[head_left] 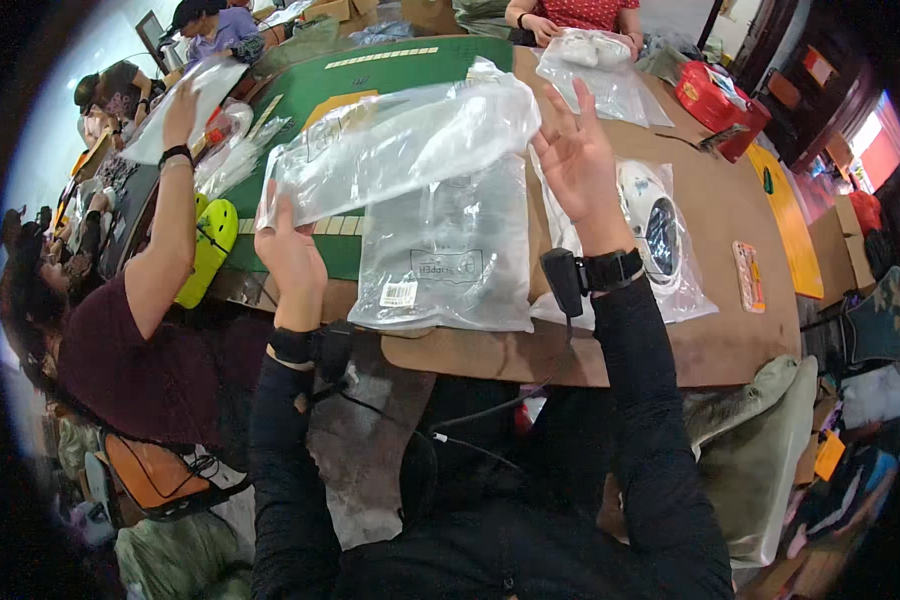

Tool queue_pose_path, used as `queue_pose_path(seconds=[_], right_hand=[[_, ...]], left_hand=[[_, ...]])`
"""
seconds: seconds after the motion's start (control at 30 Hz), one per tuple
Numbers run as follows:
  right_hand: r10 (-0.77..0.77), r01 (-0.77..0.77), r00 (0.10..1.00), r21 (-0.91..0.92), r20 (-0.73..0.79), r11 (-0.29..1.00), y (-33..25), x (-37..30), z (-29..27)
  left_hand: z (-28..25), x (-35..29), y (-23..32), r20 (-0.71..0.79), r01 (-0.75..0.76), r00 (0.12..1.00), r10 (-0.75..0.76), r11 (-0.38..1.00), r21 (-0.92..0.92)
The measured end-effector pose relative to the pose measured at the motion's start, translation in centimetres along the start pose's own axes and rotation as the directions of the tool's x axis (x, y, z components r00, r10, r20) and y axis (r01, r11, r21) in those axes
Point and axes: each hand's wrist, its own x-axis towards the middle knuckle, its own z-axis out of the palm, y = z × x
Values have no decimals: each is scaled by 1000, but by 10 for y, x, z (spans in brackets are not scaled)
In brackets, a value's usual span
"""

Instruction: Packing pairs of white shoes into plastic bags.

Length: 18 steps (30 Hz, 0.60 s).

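Note:
My left hand (292,262) pinches the lower left end of an empty-looking clear plastic bag (400,150), stretched sideways above the table. Beside the bag's right end my right hand (582,170) is raised with its fingers spread, the thumb side at the bag's edge; whether it touches is hard to tell. Under the held bag lies a flat clear bag (445,290) with printing and a barcode sticker, perhaps one of a stack. Right of it, partly behind my right wrist, a clear bag holds white slippers (635,190) with a dark shiny patch.
The brown table (730,350) carries a green mat (450,60), a red round tin (710,95) and an orange-and-white packet (748,275). On my left a co-worker (140,330) lifts another bag near lime-green slippers (210,245). Across, a person in red (580,15) handles bagged white items.

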Motion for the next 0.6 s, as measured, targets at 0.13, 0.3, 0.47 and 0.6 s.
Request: queue_pose_path(seconds=[0.13, 0.3, 0.47, 0.6], right_hand=[[-233, 21, 930, -590, -285, 807, 24, -46, 37], [-205, 58, 978, -996, 44, 62, 91, -127, 18], [334, 58, 941, -953, -47, -299, 102, -144, 0], [458, 128, 885, -900, -86, -417, 96, -147, -32]], left_hand=[[23, -60, 11, -18, 66, 998, -66, 998, -6], [18, -155, -41, 307, 287, 888, -342, 934, 211], [14, -187, -35, 600, 442, 409, -688, 724, 529], [5, -169, -12, 585, 125, 95, -805, 593, 796]])
